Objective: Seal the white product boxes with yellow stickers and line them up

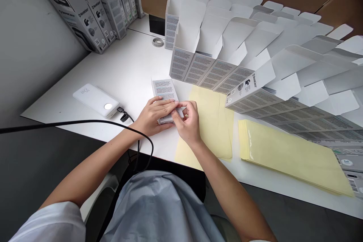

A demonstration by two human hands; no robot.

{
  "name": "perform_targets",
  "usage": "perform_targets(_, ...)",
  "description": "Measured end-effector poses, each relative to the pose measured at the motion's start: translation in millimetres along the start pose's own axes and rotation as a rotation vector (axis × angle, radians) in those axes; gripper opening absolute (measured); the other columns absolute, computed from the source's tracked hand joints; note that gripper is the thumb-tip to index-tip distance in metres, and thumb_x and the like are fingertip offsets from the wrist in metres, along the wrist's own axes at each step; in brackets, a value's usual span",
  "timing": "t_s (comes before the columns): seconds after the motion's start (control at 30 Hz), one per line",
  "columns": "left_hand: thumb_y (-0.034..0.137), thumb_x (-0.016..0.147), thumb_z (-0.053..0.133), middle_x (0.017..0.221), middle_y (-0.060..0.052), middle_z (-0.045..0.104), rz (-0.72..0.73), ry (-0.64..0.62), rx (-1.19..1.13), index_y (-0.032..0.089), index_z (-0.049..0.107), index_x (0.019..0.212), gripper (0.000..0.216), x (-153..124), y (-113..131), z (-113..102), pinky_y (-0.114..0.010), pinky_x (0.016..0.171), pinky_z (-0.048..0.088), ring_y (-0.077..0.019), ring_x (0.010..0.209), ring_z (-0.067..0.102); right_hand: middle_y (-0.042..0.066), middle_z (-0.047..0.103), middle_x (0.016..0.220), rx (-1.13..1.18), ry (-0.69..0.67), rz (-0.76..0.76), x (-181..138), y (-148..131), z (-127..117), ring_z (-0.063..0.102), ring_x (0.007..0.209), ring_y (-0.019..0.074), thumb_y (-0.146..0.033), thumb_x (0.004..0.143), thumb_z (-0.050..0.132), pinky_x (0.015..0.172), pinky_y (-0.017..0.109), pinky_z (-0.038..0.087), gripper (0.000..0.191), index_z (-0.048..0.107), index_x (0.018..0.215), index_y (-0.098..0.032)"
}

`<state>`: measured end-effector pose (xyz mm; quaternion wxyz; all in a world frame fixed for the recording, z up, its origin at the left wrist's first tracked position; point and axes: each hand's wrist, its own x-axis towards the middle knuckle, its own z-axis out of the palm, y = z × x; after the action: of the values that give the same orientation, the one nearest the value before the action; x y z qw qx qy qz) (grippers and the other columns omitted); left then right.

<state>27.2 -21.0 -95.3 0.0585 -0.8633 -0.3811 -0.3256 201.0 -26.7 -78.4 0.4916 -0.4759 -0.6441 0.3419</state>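
Note:
A small white printed carton (165, 90) with blocks of text lies tilted on the table in front of me. My left hand (159, 112) is closed around its lower left part, fingers across the printed face and thumb along the bottom edge. At the lower right corner, my right hand (188, 118) pinches the carton between thumb and bent fingers. The fingertips of both hands meet there and cover part of the print. Under my right hand lie flat yellow sheets (215, 121).
Open-topped cartons (181, 62) stand in rows at the back right. A yellow stack (289, 155) lies near the front edge. At left are a white power bank (96, 100) and a black cable (85, 121). More boxes (87, 19) stand back left, near a tape roll (157, 42).

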Motion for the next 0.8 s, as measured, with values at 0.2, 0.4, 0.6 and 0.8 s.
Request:
perform_targets(0.2,0.043,0.088,0.061,0.131,-0.004,0.059,0.034,0.081,-0.033,0.019,0.042,0.145,0.065,3.6,2.4,-2.0,-0.026,0.114,0.033,-0.0097,0.122,0.057,0.009,0.053,0.101,-0.133,0.017,-0.090,-6.6,-5.1,2.0,0.055,0.088,0.0181,-0.032,0.086,0.063,0.070,0.032,0.052,0.019,0.056,0.098,-0.019)
perform_targets(0.4,0.035,0.089,0.057,0.132,-0.006,0.058,-0.029,0.039,-0.117,0.021,0.008,0.159,0.086,2.6,3.9,-1.2,-0.027,0.114,0.034,-0.0105,0.124,0.056,0.009,0.054,0.104,-0.238,0.046,-0.168,-11.0,-6.6,8.3,0.057,0.098,0.0219,-0.040,0.079,0.072,0.074,0.034,0.054,0.036,0.053,0.103,-0.020)
perform_targets(0.6,0.040,0.089,0.058,0.137,-0.011,0.053,-0.044,-0.040,-0.139,0.019,0.015,0.158,0.084,-1.4,2.6,-1.3,-0.034,0.124,0.029,-0.0138,0.132,0.051,0.008,0.053,0.109,-0.095,-0.122,-0.034,-6.2,-1.3,-6.9,0.056,0.096,0.0199,-0.047,0.070,0.081,0.076,0.033,0.052,0.055,0.054,0.109,-0.019)
perform_targets(0.8,0.046,0.088,0.059,0.138,-0.011,0.052,-0.103,-0.100,-0.199,0.018,0.021,0.156,0.082,0.3,4.3,-8.0,-0.034,0.127,0.027,-0.0126,0.134,0.050,0.004,0.051,0.112,0.115,-0.287,0.089,4.9,9.0,-22.7,0.048,0.068,0.0087,-0.038,0.084,0.068,0.066,0.028,0.050,0.031,0.055,0.107,-0.021)
